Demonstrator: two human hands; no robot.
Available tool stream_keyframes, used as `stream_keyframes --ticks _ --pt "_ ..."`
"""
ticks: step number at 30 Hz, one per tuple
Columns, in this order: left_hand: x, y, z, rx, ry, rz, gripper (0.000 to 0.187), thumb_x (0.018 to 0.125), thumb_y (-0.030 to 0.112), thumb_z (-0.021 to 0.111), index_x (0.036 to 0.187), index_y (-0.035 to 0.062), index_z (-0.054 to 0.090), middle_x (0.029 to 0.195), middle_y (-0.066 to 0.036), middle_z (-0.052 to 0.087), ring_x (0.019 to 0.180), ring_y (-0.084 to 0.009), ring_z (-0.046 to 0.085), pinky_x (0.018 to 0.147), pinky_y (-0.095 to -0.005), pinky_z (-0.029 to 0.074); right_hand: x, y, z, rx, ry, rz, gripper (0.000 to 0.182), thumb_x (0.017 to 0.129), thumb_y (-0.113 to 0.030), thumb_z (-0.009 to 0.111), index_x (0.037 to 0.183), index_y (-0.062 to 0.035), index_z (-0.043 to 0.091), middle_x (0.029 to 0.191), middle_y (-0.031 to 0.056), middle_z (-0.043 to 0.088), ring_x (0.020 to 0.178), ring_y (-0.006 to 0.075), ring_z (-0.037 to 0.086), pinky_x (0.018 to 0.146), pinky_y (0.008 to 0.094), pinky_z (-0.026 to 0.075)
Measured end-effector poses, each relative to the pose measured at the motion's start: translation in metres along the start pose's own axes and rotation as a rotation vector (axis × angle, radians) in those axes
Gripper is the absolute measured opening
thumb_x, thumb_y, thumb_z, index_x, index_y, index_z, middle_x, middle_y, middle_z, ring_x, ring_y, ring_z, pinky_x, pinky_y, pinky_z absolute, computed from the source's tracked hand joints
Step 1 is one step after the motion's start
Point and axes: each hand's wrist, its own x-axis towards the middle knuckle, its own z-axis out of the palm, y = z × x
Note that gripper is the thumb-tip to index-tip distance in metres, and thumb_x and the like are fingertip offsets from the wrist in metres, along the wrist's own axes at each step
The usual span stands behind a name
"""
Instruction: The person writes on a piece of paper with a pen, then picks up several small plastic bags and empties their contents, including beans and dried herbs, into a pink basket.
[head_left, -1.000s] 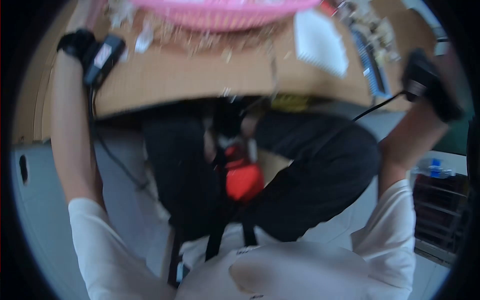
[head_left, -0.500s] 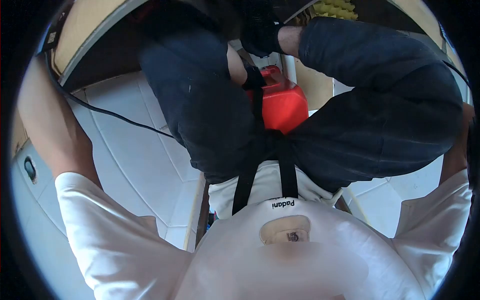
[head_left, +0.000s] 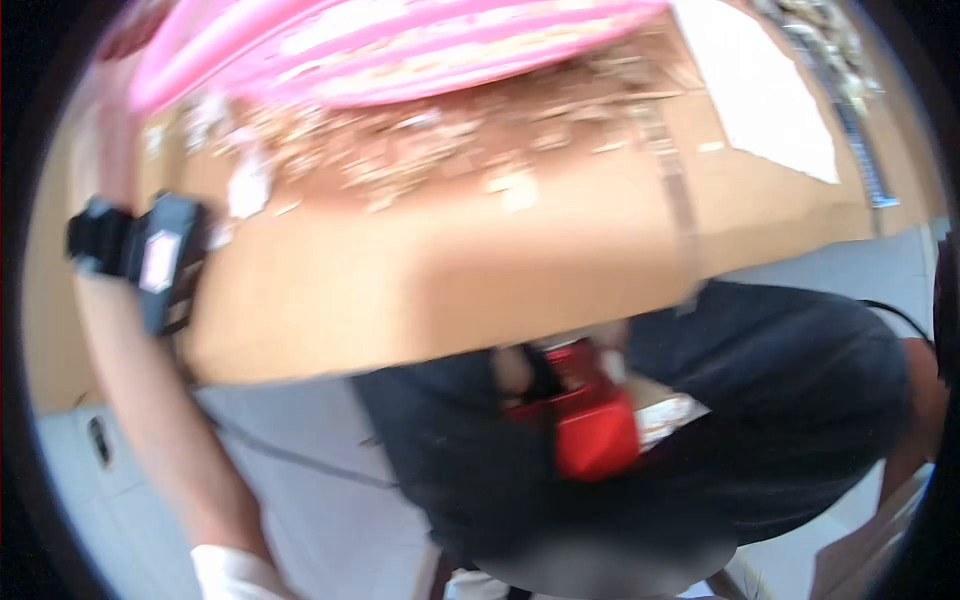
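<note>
Stretching up the left edge of my feed, the left arm [head_left: 145,370] ends in a left grip [head_left: 138,28] that is blurred and partly cut off at the top corner. From where I sit I cannot tell whether it is released or clenched on anything. Nearest to it is the pink basket [head_left: 385,90], at the top of my view on the far part of the desk [head_left: 540,265]; whether the two touch, the blur won't let me say. The right grip lies outside my feed, so its state I cannot tell either; I get only part of the right arm [head_left: 908,395] at the edge.

I see a black device [head_left: 170,262] strapped at the left wrist, with a dark cable [head_left: 310,462] running down past the cardboard edge. Pale scraps [head_left: 410,160] lie strewn along the near side of the basket, a white scrap [head_left: 250,185] among them on the left. To the right I have a white sheet [head_left: 755,90] and, beyond it, a narrow bluish strip [head_left: 866,155]. Below the desk's near edge, a red container [head_left: 598,430] shows between dark trouser legs [head_left: 790,390].
</note>
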Motion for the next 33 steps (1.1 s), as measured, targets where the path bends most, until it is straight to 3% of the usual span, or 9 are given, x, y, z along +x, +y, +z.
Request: stream_keyframes --ticks 4,11,16,23,26,28,29,32,33 --pt "-0.006 -0.003 -0.004 -0.032 0.218 -0.014 0.049 0.099 0.038 0.036 0.056 0.0246 0.019 0.046 0.01 0.019 0.041 -0.0089 0.013 0.045 -0.024 0.017 -0.011 0.019 0.011 0.0 -0.045 0.019 0.069 0.094 -0.065 0.017 0.142 -0.0168 0.03 0.147 0.0101 0.035 0.136 0.0238 0.033 0.116 0.048 0.011" --pt "0.009 0.032 0.016 0.091 0.195 -0.082 0.049 0.1 0.038 0.034 0.055 0.0242 0.019 0.046 0.01 0.018 0.042 -0.0086 0.012 0.045 -0.0238 0.016 -0.031 0.014 0.013 0.042 0.013 0.07 0.071 0.093 -0.068 0.014 0.144 -0.0209 0.027 0.149 0.0087 0.033 0.138 0.0235 0.031 0.116 0.0497 0.008" --pt "-0.014 0.018 0.033 -0.075 0.269 -0.088 0.05 0.099 0.037 0.035 0.054 0.0247 0.017 0.045 0.01 0.017 0.042 -0.0074 0.011 0.045 -0.0243 0.016 -0.05 0.027 0.0 0.044 0.083 0.122 0.072 0.092 -0.07 0.012 0.146 -0.0238 0.025 0.151 0.0077 0.031 0.14 0.0232 0.029 0.117 0.0509 0.005" --pt "-0.016 0.019 0.04 -0.109 0.421 -0.043 0.049 0.097 0.036 0.037 0.054 0.0238 0.018 0.046 0.011 0.016 0.042 -0.0086 0.012 0.045 -0.0256 0.016 -0.087 0.011 -0.053 0.121 0.269 0.101 0.074 0.09 -0.073 0.01 0.148 -0.0278 0.022 0.154 0.0063 0.028 0.141 0.0229 0.027 0.117 0.0526 0.002" --pt "-0.007 0.02 0.025 -0.085 0.31 -0.012 0.05 0.096 0.037 0.038 0.052 0.0231 0.019 0.046 0.01 0.016 0.042 -0.0092 0.013 0.045 -0.0253 0.016 -0.109 -0.025 -0.102 0.195 0.445 0.017 0.075 0.089 -0.074 0.008 0.149 -0.0295 0.021 0.155 0.0057 0.027 0.142 0.0227 0.025 0.117 0.0533 0.001" --pt "-0.001 0.017 0.035 -0.01 0.694 -0.165 0.052 0.094 0.043 0.041 0.052 0.0215 0.021 0.045 0.005 0.015 0.043 -0.0102 0.014 0.046 -0.0273 0.014 -0.131 -0.057 -0.156 0.22 0.589 -0.09 0.076 0.089 -0.075 0.008 0.149 -0.0307 0.02 0.156 0.0053 0.026 0.143 0.0226 0.025 0.118 0.0538 0.0" --pt "-0.009 0.007 -0.027 -0.432 -0.089 -0.081 0.043 0.102 0.014 0.042 0.061 0.0147 0.029 0.058 0.002 0.022 0.052 -0.0098 0.019 0.055 -0.0262 0.023 -0.151 -0.078 -0.191 0.234 0.677 -0.151 0.076 0.089 -0.075 0.007 0.15 -0.0313 0.019 0.156 0.0051 0.026 0.143 0.0226 0.024 0.118 0.054 -0.001" --pt "-0.008 0.005 -0.017 -0.533 -0.278 -0.076 0.044 0.102 0.011 0.041 0.06 0.0139 0.03 0.059 0.003 0.021 0.052 -0.0093 0.018 0.055 -0.026 0.022 -0.198 -0.137 -0.257 0.221 0.861 -0.363 0.077 0.088 -0.076 0.006 0.151 -0.033 0.018 0.157 0.0045 0.024 0.144 0.0224 0.023 0.118 0.0547 -0.002" --pt "-0.008 0.006 -0.017 -0.516 -0.257 -0.083 0.045 0.103 0.013 0.04 0.06 0.0145 0.029 0.058 0.003 0.022 0.051 -0.0082 0.019 0.054 -0.0252 0.023 -0.211 -0.16 -0.278 0.227 0.925 -0.466 0.077 0.088 -0.077 0.006 0.151 -0.0336 0.018 0.157 0.0043 0.024 0.144 0.0224 0.023 0.118 0.055 -0.003"
